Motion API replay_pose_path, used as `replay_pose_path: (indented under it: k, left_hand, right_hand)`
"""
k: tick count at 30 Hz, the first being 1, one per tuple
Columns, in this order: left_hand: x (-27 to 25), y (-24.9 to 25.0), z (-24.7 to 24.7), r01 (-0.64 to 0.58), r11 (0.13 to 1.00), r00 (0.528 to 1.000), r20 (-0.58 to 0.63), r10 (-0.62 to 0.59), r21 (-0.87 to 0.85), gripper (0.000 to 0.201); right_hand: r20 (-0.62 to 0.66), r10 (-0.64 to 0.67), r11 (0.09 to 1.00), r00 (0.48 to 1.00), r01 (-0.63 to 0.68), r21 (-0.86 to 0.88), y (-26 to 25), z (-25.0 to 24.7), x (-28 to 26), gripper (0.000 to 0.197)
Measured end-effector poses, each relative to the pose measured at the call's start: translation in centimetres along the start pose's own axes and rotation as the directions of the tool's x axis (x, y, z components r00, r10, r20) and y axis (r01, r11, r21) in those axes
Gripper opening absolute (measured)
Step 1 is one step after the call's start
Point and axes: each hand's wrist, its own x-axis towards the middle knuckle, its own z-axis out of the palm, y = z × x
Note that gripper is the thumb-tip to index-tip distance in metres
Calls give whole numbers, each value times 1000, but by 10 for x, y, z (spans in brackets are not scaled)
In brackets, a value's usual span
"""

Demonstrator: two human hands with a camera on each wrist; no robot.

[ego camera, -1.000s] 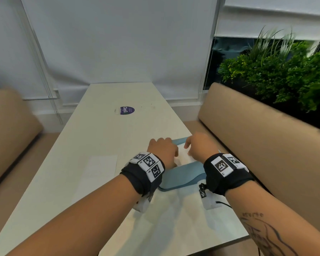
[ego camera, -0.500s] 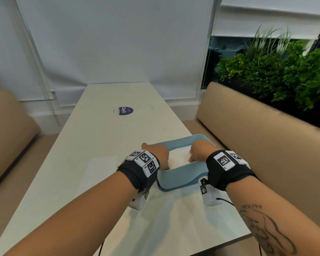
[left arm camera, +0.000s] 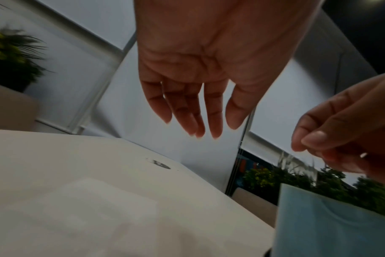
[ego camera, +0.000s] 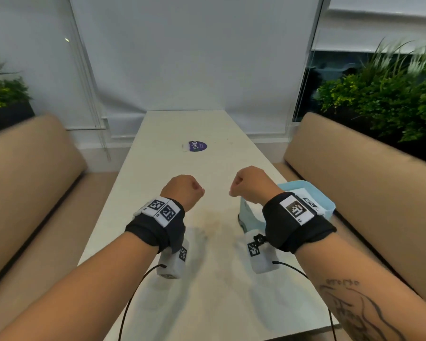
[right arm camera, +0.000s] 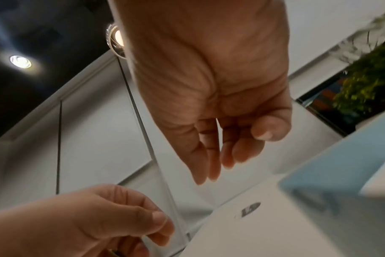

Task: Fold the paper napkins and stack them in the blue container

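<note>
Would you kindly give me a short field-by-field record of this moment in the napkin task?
left hand: raised above the table, fingers relaxed, holding nothing
right hand: raised, fingers loosely curled, holding nothing
blue container: at the table's right edge, partly hidden, something white inside
table: white, with a round purple sticker farther along
</note>
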Motion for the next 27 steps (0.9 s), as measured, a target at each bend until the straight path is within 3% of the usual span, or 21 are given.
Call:
replay_pose_path:
  k: [5,9,15,20,23,25,27]
  left_hand:
    - [-10,-55,-12,159,987,986,63,-157,-30,22]
    - [-13,-87,-11,256,966,957,153,-248,-39,21]
    - [-10,-115,0,332,943,908,279,-312,-24,32]
    - [-7,-119,7,314,947,903,328,-276,-70,14]
    - [-7,-118,8,299,951,906,336,-258,-78,20]
    - [-8,-117,8,301,950,906,336,-259,-81,18]
    - [-10,-120,9,316,944,905,331,-268,-99,29]
  right_hand:
    - [191,65,980,979,-98,172,-40,47,4,16]
    - [355,156,936,922,-253,246,-52,81,11,31]
    - [412,217,883,885,-358,303,-58,107,18,41]
    - [413,256,781,874,-439,444,-56,114,24,33]
    - [442,281,679,852,-502,536,-56,118,26,16]
    - [471,301,608,829,-547,575,-55,120,26,14]
    - [504,306,545,808,-583,603,-55,121,24,11]
